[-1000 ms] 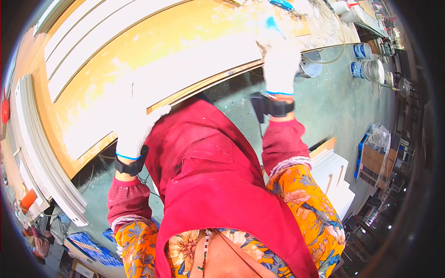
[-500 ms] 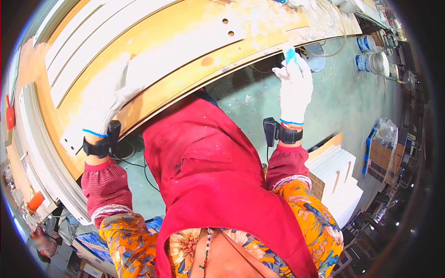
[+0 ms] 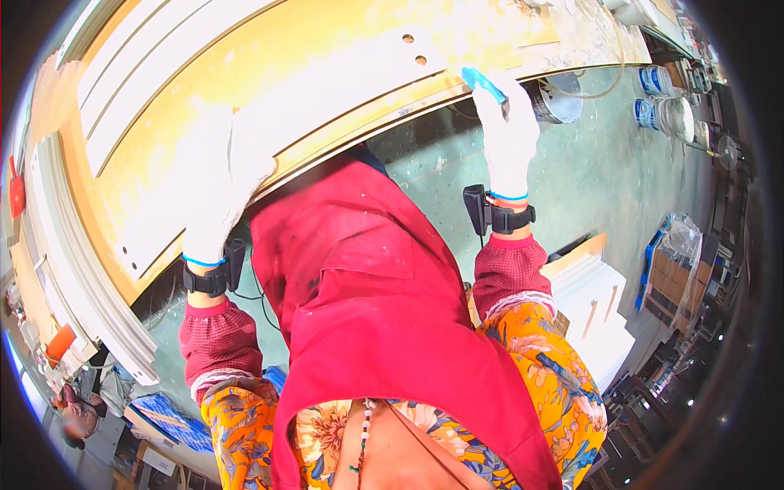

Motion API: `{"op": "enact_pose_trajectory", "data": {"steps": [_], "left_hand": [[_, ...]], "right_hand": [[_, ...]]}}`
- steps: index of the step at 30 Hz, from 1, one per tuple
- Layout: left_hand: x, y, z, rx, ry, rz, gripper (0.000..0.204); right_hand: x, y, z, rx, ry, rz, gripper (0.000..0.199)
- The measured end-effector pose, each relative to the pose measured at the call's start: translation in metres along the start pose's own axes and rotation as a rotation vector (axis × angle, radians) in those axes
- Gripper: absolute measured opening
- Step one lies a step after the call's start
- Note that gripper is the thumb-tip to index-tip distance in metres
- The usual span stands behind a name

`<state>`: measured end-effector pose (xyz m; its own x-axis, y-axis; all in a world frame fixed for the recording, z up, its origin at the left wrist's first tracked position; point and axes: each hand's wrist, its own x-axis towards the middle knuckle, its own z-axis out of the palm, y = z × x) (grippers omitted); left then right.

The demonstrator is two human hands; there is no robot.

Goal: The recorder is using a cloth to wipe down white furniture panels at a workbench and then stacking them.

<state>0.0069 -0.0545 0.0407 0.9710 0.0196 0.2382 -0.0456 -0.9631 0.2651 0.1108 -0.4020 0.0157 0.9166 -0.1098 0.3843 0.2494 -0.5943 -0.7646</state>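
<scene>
A long white board (image 3: 351,94) lies on the yellowish wooden bench (image 3: 304,157). Round holes show towards both its ends. My left hand (image 3: 224,184), in a white glove, rests on the near part of the board with its fingers stretched out; strong glare washes out the fingertips. At the bench's near edge, further right, my gloved right hand (image 3: 508,135) is closed around a small blue tool (image 3: 483,84). The tool's tip points up and left over the board's near edge. Its exact kind cannot be made out.
More white strips (image 3: 155,69) lie at the back left of the bench. Long white panels (image 3: 90,269) are stacked at the left. White-and-blue buckets (image 3: 657,114) stand on the floor at the right, and a stack of white boards (image 3: 592,306) sits near my right elbow.
My left hand has shifted right and nearer to the bench's edge. My right hand has moved slightly left with the blue tool, which now tilts over the board's edge.
</scene>
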Motion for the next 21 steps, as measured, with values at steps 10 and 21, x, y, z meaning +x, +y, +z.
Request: {"op": "enact_pose_trajectory", "data": {"steps": [10, 21], "left_hand": [[-0.004, 0.003, 0.003, -0.126, -0.013, -0.083, 0.08], [-0.006, -0.005, 0.01, -0.197, 0.04, -0.069, 0.075]], "right_hand": [[0.009, -0.004, 0.005, -0.062, -0.008, -0.09, 0.029], [0.004, 0.008, 0.003, 0.041, -0.07, 0.009, 0.032]]}}
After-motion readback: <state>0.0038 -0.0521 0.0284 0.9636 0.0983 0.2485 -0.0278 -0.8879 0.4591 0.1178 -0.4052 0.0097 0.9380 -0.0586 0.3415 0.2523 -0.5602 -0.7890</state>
